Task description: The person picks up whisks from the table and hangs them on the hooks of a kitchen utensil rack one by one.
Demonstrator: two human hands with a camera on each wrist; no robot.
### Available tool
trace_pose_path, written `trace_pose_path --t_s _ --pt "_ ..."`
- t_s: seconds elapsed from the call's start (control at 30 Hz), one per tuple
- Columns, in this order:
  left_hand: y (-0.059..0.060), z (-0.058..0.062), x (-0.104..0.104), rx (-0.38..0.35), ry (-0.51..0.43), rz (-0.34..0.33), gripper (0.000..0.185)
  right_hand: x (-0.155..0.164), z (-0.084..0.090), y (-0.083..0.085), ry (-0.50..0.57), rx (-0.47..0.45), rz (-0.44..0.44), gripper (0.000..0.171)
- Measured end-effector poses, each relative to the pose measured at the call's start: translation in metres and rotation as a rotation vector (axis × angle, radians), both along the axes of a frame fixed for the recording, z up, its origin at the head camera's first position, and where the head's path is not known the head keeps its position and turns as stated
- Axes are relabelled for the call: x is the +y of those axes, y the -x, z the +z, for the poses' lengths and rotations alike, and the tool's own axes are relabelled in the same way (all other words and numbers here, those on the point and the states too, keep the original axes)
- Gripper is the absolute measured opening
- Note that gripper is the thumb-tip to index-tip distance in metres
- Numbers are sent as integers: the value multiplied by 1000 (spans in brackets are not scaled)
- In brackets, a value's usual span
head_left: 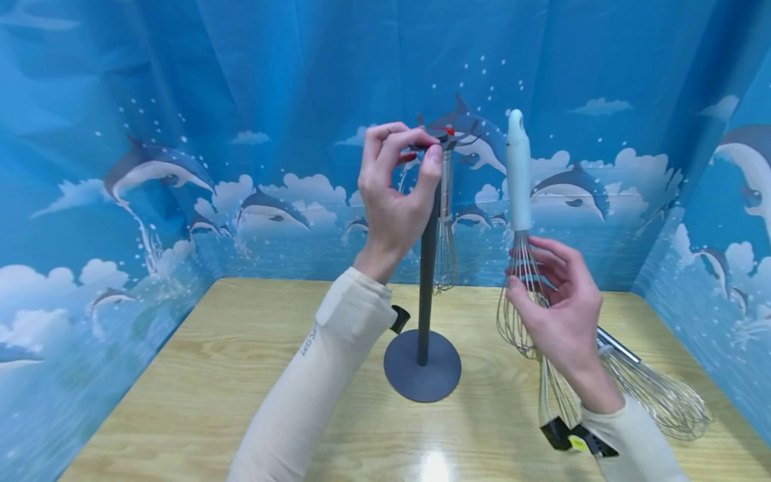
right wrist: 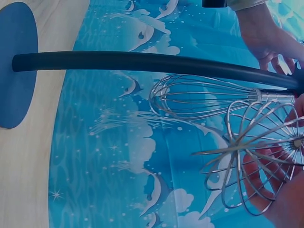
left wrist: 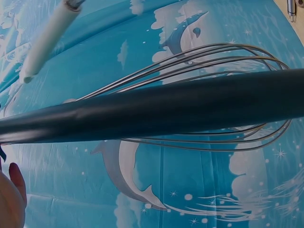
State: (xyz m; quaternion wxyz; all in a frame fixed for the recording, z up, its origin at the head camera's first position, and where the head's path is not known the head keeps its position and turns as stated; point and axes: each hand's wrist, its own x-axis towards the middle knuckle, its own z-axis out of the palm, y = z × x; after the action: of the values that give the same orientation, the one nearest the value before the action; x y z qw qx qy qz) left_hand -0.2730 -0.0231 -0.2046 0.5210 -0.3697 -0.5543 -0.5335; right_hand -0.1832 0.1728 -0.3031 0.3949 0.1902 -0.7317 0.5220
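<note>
Head view: a dark grey stand sits mid-bench, round base flat on the wooden bench, with one whisk already hanging from a hook at its top.
Left hand: the left hand is raised to the top of the stand, wrist bent, thumb and forefinger curled in and pinching at the hook area near a small red mark; whether it holds the hook itself or the hanging whisk's loop, I cannot tell.
Right hand: the right hand is lower and to the right, palm turned in, fingers wrapped loosely round the wire cage of a white-handled whisk, which stands upright with its handle pointing up, just beside the stand and apart from it.
Also on the bench: another steel whisk lies behind the right forearm.
Left wrist view: the stand's pole fills the frame, the hanging whisk's wires behind it, white handle at the upper left.
Right wrist view: the pole, the hanging whisk and the held whisk's wires end-on, close together.
Risk, grip: springy wires are a poor hold, so the white-handled whisk could twist or slip out.
Risk, stand: a sideways tug at the top could tip the narrow-based stand.
Risk, tangle: the two wire cages are near enough to snag and knock the hung whisk off.
</note>
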Motion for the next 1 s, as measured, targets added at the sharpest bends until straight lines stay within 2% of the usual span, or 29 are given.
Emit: trace_pose_path --t_s 0.3,0.53,0.83,1.0 --pt "2 -1 1 17 -3 4 22 -2 5 -1 -8 31 53 61" --pt "3 -1 1 37 0 27 24 -3 8 1 -5 96 100 57" --pt "3 -1 1 26 -3 6 22 -2 11 2 -43 109 101 56" --pt "3 -1 1 44 -2 21 24 1 11 2 -54 107 112 56"
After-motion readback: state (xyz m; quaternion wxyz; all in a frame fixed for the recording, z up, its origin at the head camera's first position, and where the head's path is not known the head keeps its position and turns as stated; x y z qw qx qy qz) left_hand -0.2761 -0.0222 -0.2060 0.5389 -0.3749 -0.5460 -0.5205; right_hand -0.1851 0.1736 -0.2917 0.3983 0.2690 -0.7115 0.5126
